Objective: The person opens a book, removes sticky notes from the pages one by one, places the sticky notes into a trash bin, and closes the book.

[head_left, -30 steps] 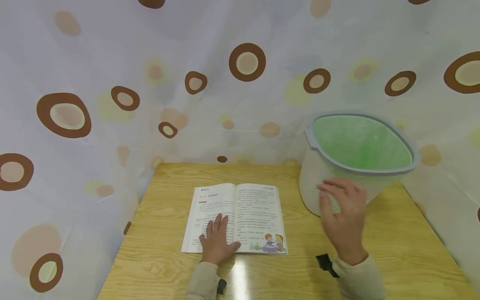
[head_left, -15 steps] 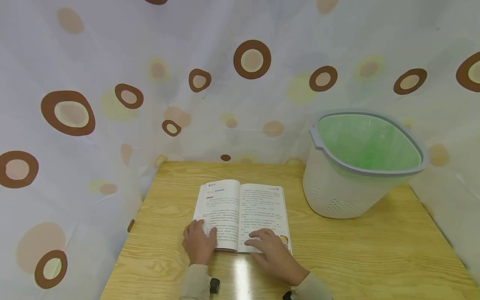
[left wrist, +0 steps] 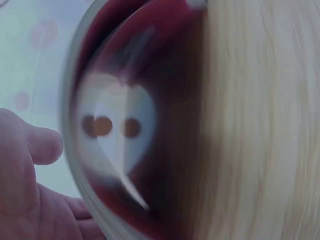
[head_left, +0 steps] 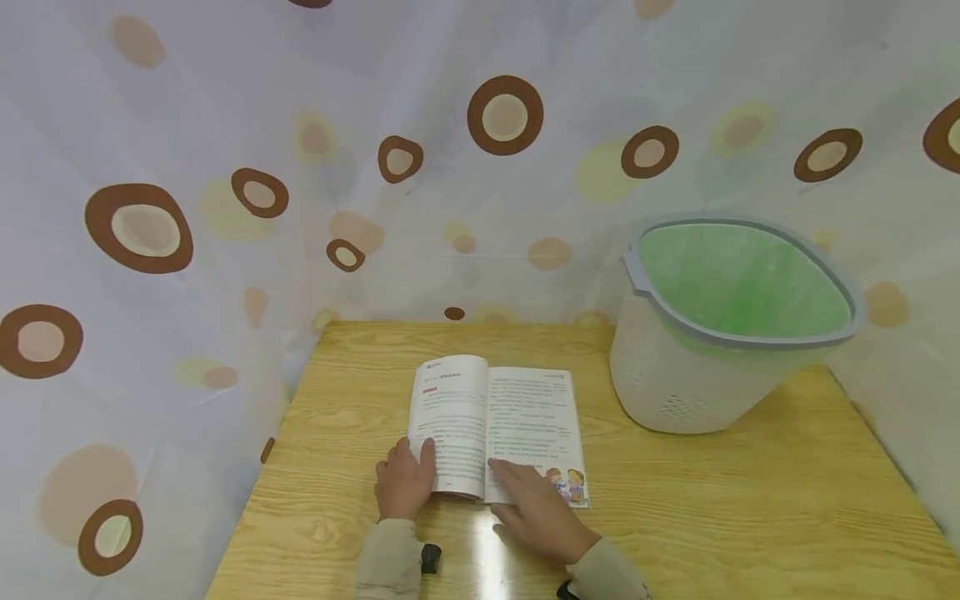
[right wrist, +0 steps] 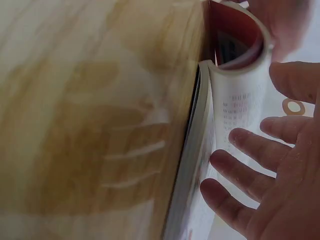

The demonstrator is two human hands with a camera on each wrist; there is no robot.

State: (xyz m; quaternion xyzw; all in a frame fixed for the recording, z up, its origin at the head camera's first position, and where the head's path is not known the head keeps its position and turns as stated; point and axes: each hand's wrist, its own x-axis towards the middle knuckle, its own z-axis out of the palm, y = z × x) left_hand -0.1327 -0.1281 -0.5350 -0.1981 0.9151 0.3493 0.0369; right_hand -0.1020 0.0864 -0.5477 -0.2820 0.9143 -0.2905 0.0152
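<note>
An open book [head_left: 528,417] with printed text lies on the wooden table, a cartoon of two children at its lower right corner. At its lower left edge, my left hand [head_left: 403,487] grips the left half, thumb over the page. That half bows upward; the left wrist view shows the reddish underside of its cover [left wrist: 170,27] arched over the tabletop. My right hand [head_left: 542,515] lies over the lower part of the right page with fingers extended, partly covering the cartoon. In the right wrist view its spread fingers [right wrist: 222,192] are alongside the flat right half.
A tall white plastic basket [head_left: 675,383] with a grey rim and green inside stands at the back right of the table [head_left: 712,517]. A pale curtain [head_left: 420,75] with brown rings encloses the table at the back and sides.
My right hand came from near the basket down to the right page. My left hand moved from lying flat on the left page to its edge, and the left half now curves up and inward.
</note>
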